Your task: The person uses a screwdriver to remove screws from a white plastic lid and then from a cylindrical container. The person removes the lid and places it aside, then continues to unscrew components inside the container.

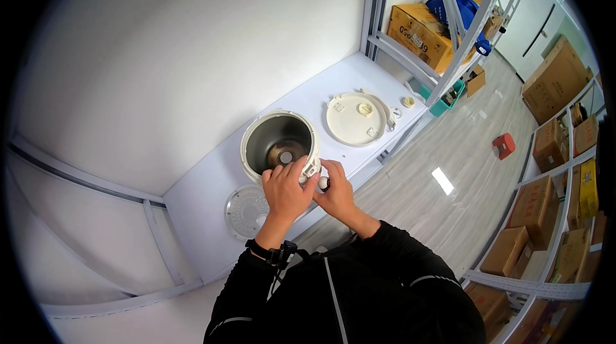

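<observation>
A rice cooker body (251, 138) with an off-white rim stands uncovered on the table. Its grey inside shows a round heating plate and a central button at the bottom. My left hand (286, 190) is closed over the near rim, fingers lying across its edge. On the right, my right hand (336, 191) curls around the front of the cooker, beside a pale latch piece (310, 169). A small round white part (323, 183) shows between my hands; whether it is attached to the cooker is unclear. The fingers partly hide the front of the rim.
A cream lid (351, 127) lies to the cooker's right, with a small round cap (408, 102) beyond it. A clear perforated disc (245, 210) sits at the near left. Shelving with cartons (420, 33) rises at the table's far end; a red stool (504, 145) stands on the floor.
</observation>
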`<state>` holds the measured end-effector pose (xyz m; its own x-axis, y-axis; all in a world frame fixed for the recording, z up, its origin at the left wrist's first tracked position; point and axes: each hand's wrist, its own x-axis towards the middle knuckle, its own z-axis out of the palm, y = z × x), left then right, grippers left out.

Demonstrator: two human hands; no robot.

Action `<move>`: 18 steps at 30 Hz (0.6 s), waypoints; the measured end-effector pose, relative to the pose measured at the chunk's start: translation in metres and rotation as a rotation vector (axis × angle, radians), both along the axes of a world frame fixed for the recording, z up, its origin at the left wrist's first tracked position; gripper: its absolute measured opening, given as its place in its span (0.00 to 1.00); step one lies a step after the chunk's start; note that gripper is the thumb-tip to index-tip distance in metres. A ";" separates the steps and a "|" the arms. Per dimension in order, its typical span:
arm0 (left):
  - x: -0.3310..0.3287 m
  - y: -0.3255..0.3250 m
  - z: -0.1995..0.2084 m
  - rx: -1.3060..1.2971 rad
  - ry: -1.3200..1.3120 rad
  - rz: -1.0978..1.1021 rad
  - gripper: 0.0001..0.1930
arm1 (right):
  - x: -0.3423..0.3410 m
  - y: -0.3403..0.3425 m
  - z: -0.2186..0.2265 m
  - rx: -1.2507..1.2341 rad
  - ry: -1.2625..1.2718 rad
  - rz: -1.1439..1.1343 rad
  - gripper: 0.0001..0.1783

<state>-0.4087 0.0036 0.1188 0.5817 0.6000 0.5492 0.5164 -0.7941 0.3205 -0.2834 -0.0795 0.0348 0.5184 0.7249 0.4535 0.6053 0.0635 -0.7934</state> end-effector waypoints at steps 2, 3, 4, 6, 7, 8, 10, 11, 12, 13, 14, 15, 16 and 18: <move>-0.001 0.001 -0.002 0.017 -0.005 0.001 0.22 | 0.002 -0.004 0.006 -0.032 -0.031 0.007 0.42; -0.002 0.001 -0.003 0.029 -0.006 0.002 0.22 | 0.002 -0.005 0.009 -0.061 -0.022 0.013 0.41; -0.001 0.001 -0.004 0.042 -0.008 0.000 0.22 | 0.003 -0.007 0.014 -0.091 -0.015 0.016 0.41; -0.001 0.001 -0.006 0.077 -0.004 0.002 0.22 | 0.005 -0.008 0.019 -0.114 -0.007 0.026 0.40; -0.001 0.002 -0.008 0.096 -0.002 0.003 0.22 | 0.006 -0.008 0.020 -0.107 -0.008 0.033 0.39; -0.001 0.002 -0.010 0.110 -0.002 0.005 0.22 | 0.006 -0.008 0.022 -0.100 -0.009 0.039 0.38; -0.001 0.003 -0.014 0.137 -0.001 0.009 0.22 | 0.005 -0.008 0.025 -0.088 -0.002 0.022 0.37; -0.001 0.003 -0.014 0.144 0.001 0.007 0.23 | 0.005 -0.008 0.026 -0.082 0.002 0.013 0.36; -0.001 0.003 -0.014 0.150 0.003 0.005 0.23 | 0.005 -0.009 0.028 -0.100 0.001 0.010 0.35; -0.002 0.003 -0.014 0.157 0.003 0.005 0.23 | 0.005 -0.010 0.031 -0.118 -0.001 0.008 0.34; -0.002 0.003 -0.014 0.158 0.012 0.006 0.23 | 0.006 -0.011 0.032 -0.136 -0.003 0.006 0.33; -0.001 0.003 -0.013 0.159 0.020 0.007 0.24 | 0.007 -0.011 0.033 -0.134 -0.019 0.007 0.32; -0.001 0.003 -0.011 0.162 0.029 0.008 0.24 | 0.009 -0.011 0.034 -0.130 -0.034 0.007 0.31; -0.002 0.001 -0.010 0.145 0.033 0.004 0.24 | 0.012 -0.011 0.035 -0.126 -0.047 0.023 0.31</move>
<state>-0.4104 0.0046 0.1091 0.5988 0.5181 0.6108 0.5283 -0.8287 0.1850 -0.2718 -0.0908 0.0701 0.4814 0.7893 0.3811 0.6412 -0.0207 -0.7671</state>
